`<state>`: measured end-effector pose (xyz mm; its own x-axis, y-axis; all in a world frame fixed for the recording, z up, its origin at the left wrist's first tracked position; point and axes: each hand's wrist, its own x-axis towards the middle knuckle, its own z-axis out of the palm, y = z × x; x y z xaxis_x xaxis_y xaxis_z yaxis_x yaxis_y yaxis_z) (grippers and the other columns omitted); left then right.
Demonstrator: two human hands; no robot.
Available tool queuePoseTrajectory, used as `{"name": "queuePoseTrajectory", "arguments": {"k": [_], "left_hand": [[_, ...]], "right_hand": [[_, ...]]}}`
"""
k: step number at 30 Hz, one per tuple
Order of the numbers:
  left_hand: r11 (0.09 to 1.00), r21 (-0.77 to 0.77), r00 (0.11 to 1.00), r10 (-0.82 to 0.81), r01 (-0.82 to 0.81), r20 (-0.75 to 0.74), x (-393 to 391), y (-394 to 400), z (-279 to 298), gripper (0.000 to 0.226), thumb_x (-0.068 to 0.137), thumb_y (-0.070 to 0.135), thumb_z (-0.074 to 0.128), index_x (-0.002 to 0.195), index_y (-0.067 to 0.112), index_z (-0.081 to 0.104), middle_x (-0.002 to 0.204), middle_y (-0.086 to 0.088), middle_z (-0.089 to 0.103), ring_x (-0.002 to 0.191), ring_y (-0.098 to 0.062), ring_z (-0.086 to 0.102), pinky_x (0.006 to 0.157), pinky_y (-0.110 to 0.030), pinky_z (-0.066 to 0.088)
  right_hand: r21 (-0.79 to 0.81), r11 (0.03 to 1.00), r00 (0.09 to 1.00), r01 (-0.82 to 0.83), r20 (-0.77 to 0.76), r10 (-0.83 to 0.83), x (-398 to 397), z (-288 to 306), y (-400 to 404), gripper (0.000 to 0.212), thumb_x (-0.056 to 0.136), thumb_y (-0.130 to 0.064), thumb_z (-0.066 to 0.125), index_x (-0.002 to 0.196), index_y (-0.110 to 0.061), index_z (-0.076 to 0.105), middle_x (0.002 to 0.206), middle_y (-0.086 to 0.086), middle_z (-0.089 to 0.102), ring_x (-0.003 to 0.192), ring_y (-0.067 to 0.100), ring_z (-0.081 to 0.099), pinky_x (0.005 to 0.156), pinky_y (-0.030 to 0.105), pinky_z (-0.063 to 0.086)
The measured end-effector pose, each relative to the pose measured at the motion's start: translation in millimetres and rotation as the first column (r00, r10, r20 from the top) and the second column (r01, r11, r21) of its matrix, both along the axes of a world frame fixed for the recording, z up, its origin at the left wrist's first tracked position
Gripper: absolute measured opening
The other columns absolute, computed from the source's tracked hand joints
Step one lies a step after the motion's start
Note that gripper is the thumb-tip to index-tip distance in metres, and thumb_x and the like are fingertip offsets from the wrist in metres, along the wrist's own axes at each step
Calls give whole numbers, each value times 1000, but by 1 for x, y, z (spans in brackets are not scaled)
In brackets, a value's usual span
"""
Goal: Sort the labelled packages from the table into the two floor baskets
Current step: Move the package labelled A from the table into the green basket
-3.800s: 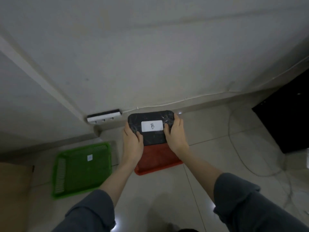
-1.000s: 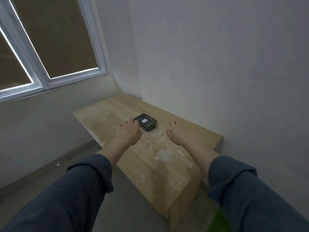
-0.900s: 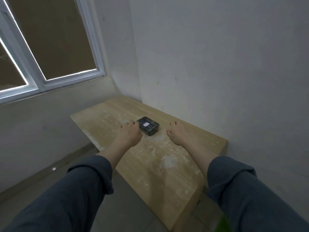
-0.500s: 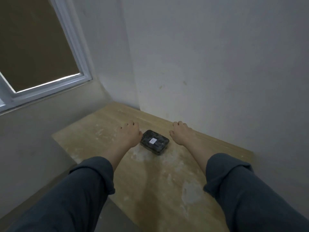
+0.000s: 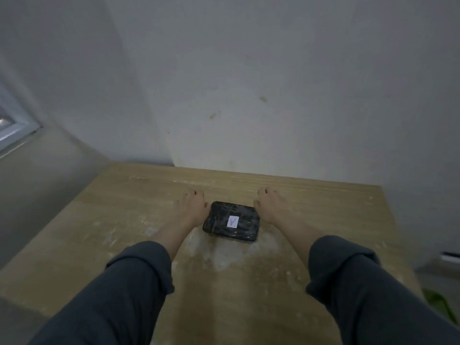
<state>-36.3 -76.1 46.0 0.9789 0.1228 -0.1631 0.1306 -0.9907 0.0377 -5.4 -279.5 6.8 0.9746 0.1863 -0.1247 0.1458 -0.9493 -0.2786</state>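
Head cam: black pkg [image 5: 231,222] w/ "A" label lay mid-worktop [image 5: 99,220], nearer far edge. My left hand [image 5: 193,207] & right hand [image 5: 270,207] flanked it, fingers spread, gripping nothing.

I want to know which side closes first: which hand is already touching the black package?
It looks like the left hand: its thumb edge meets the package at the left end. The right hand sits beside the far right corner, contact unclear.

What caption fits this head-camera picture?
Both hands, left and right, flank a black package labelled A on the table.
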Motion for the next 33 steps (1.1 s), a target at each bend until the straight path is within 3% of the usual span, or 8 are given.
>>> {"name": "queuePoseTrajectory", "arguments": {"k": [7,14,17,22,25,27,29,33], "left_hand": [[989,-130,996,-73,65,-59,30,26,-68,39,97,30,36,125,5,48,129,-14,50,114,-31,52,92,-42,45],[972,-234,998,20,-32,-53,37,29,-135,39,100,29,29,125,2,45,122,-17,53,108,-31,52,85,-39,47],[879,-462,993,88,-115,-81,38,27,-150,42,101,16,24,138,-3,30,128,-22,47,111,-34,47,85,-34,43],[710,-668,967,249,-223,-57,55,17,-141,47,100,34,32,122,-3,49,121,-23,52,103,-34,53,85,-41,45],[513,-842,940,340,-166,23,68,12,-126,44,96,35,45,121,1,56,116,-18,62,97,-24,58,82,-35,49],[446,-891,939,337,-89,75,78,11,-114,40,92,34,53,119,5,60,110,-12,67,94,-19,60,79,-30,49],[438,-899,966,235,-10,104,88,11,-104,36,88,33,61,116,11,59,103,-3,65,96,-20,63,77,-26,51],[527,-835,985,-38,161,166,102,2,-83,47,83,35,66,122,16,46,96,1,62,93,-15,59,82,-27,46]], "right_hand": [[-47,990,987,131,-92,-135,8,-54,11,37,99,-27,30,127,-6,39,130,18,45,115,35,46,90,44,47],[100,968,969,228,-124,-216,18,-105,29,48,98,-39,29,137,-10,29,132,16,44,114,34,48,87,43,48],[113,966,969,232,-118,-218,18,-117,35,47,99,-35,29,138,-10,26,131,18,42,110,36,48,81,45,50],[201,946,964,256,-126,-234,18,-116,37,46,99,-29,37,138,-8,26,129,23,39,110,39,46,80,43,49],[296,909,956,293,-86,-280,20,-104,40,40,97,-38,37,120,-6,40,114,20,47,96,35,52,71,41,47],[276,912,953,304,-93,-290,21,-92,37,36,96,-44,32,100,-10,44,96,12,51,80,28,53,61,37,44],[229,941,968,251,-77,-239,23,-77,29,37,97,-43,29,98,-10,47,92,11,54,84,30,54,69,42,49],[373,917,989,144,-41,-139,37,-38,16,49,96,-43,32,134,-10,35,137,14,41,122,30,44,99,44,41]]}}
